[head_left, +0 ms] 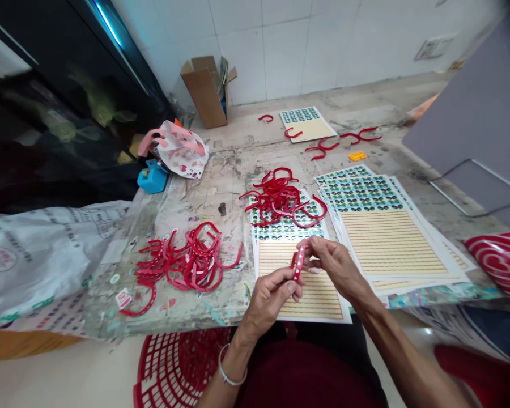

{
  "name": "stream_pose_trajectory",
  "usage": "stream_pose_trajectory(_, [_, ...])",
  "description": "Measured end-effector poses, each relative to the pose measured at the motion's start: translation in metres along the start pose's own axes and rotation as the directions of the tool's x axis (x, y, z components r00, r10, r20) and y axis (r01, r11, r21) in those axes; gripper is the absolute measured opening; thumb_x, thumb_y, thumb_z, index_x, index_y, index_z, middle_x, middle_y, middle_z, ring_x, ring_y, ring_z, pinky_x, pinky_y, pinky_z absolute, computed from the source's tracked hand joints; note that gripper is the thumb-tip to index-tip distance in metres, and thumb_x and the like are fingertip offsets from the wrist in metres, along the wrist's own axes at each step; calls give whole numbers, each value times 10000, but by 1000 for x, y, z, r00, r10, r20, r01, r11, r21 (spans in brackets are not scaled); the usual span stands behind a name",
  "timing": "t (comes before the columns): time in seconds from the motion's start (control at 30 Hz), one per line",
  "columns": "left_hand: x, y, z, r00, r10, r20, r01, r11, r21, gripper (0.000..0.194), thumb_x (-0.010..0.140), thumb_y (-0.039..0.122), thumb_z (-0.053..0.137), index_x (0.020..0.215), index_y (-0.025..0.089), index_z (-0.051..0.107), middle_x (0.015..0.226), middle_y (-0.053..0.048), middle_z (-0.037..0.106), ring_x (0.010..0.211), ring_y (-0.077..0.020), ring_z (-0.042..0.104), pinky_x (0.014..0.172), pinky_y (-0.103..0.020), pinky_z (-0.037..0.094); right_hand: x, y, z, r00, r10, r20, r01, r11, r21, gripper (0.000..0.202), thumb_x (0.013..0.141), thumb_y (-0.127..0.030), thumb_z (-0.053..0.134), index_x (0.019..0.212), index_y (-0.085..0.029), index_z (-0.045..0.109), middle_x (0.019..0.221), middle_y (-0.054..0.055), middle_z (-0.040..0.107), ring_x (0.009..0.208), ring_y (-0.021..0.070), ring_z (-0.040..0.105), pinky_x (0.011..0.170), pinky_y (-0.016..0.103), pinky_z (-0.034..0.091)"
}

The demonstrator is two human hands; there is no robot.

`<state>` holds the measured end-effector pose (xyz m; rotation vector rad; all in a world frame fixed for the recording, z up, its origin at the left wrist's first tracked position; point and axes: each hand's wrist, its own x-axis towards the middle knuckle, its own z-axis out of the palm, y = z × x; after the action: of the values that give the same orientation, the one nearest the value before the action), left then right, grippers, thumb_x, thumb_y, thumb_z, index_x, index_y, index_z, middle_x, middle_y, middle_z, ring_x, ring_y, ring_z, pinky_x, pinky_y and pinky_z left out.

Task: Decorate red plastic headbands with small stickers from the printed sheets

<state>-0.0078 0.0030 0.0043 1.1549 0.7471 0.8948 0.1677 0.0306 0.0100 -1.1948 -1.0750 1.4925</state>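
A curved red headband (299, 264) with white marks along its band is held between my hands, above the front edge of the table. My left hand (272, 296) pinches its lower part between thumb and fingers. At the upper end, the fingers of my right hand (332, 262) are closed on the band. Below lies a printed sheet (276, 255) with rows of small green and blue pictures and yellow striped lines. A tangled pile of red headbands (276, 198) rests on that sheet's far end. Another pile, of patterned headbands (191, 258), lies to the left.
More printed sheets (391, 238) are stacked at the right, with another sheet (310, 127) farther back. Several loose headbands and a yellow piece (357, 156) lie nearby. A cardboard box (204, 93), a white bag (185, 156) and a blue container (152, 178) stand at the back left.
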Motion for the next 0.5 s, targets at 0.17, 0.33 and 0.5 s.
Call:
stream_pose_trajectory(0.17, [3,4,0,997,20,-77,-38,968,-247,158,861,220,526,913,119,636,714,-28,550,668,-102,478,664,-225,387,-15,24,14,992,105,-63,-108,994,-35,383,813,-517,519,803,-147,615,582,-29,449,450,53,300,394,189,247])
stream_pose_trajectory(0.33, [6,9,4,997,23,-76,-52,912,-406,127,850,201,529,874,125,629,699,-22,532,656,-96,461,664,-225,378,-27,30,36,983,165,84,-179,963,203,399,830,-511,497,692,-145,573,616,-11,474,473,48,256,404,188,189])
stream_pose_trajectory(0.5, [2,9,6,999,-2,-52,-17,939,-343,152,838,220,552,883,111,647,694,-33,542,655,-104,466,631,-219,373,-17,30,34,989,148,-25,-140,969,204,395,779,-513,571,635,-145,548,523,-27,458,440,44,250,405,201,146])
